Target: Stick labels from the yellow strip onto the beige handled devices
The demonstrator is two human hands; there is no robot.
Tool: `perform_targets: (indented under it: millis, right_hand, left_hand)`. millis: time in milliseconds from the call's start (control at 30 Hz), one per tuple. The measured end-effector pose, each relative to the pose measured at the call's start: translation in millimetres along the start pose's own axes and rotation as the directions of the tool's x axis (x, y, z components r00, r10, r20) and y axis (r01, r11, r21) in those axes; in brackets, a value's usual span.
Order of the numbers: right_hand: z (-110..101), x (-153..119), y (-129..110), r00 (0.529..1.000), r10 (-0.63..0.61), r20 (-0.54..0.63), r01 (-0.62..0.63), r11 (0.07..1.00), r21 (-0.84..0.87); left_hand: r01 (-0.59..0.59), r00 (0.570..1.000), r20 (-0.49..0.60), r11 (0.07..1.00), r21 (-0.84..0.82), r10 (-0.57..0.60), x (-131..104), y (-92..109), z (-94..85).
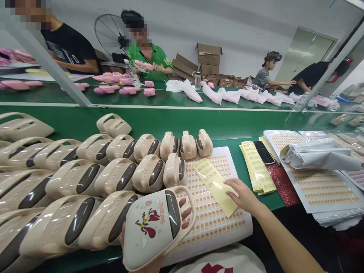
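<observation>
The left hand (185, 214) gripped a beige plastic handled case (150, 227); to its right, the right hand (242, 192) touched a pale-yellow rectangular sticker sheet (217, 191), its grip unclear.

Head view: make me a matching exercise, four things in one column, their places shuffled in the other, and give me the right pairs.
Things
1. Cartoon-printed case
2. Yellow label strip
3. Black phone
4. Large fan

Places
A. Among the yellow label sheets on the right side of the table
B. Near the back wall, beside the person in green
C. Held in the left hand
D. At the right hand, over the sheet of orange stickers

Right pairs: 1-C, 2-D, 3-A, 4-B
</observation>
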State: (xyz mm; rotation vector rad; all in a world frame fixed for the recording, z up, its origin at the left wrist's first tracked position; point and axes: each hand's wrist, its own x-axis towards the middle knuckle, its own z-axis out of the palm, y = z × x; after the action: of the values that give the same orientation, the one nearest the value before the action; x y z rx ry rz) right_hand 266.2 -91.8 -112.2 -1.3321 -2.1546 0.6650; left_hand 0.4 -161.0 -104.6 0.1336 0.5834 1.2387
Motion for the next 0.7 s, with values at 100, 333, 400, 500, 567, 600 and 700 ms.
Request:
perform_targets:
  millis: [100, 333, 400, 500, 567, 600, 700]
  right_hand:
    - [-5.0, -65.4, 10.9, 0.999, -0.012, -0.038, 0.010, 0.999, -0.051]
    - [33.7, -108.8, 23.1, 0.924, -0.324, -0.201, 0.231, 0.895, -0.382]
    - [42.4, -107.3, 24.8, 0.890, -0.371, -0.266, 0.240, 0.876, -0.418]
    - [46.1, -107.2, 25.9, 0.860, -0.362, -0.359, 0.216, 0.896, -0.387]
    - [42.0, -105.3, 20.3, 0.871, -0.231, -0.435, 0.136, 0.962, -0.238]
    - [38.6, -102.6, 14.3, 0.881, -0.103, -0.461, 0.066, 0.993, -0.096]
    - [28.1, -85.1, -16.9, 0.881, 0.338, -0.331, -0.156, 0.868, 0.472]
  left_hand:
    - [0.078, 0.997, -0.013, 0.991, -0.107, -0.080, -3.0, -5.7, -2.9]
    - [-0.019, 0.985, 0.159, 0.961, -0.276, 0.065, 15.7, -39.2, -24.8]
    - [-0.047, 0.975, 0.194, 0.948, -0.315, 0.112, 23.5, -49.6, -27.0]
    - [-0.058, 0.944, 0.283, 0.932, -0.359, 0.168, 30.4, -60.3, -22.8]
    - [-0.029, 0.924, 0.345, 0.927, -0.375, 0.168, 31.0, -64.6, -16.5]
    - [-0.021, 0.914, 0.367, 0.924, -0.381, 0.172, 30.5, -66.5, -12.7]
    - [-0.007, 0.901, 0.397, 0.922, -0.387, 0.174, 27.3, -73.0, 0.5]
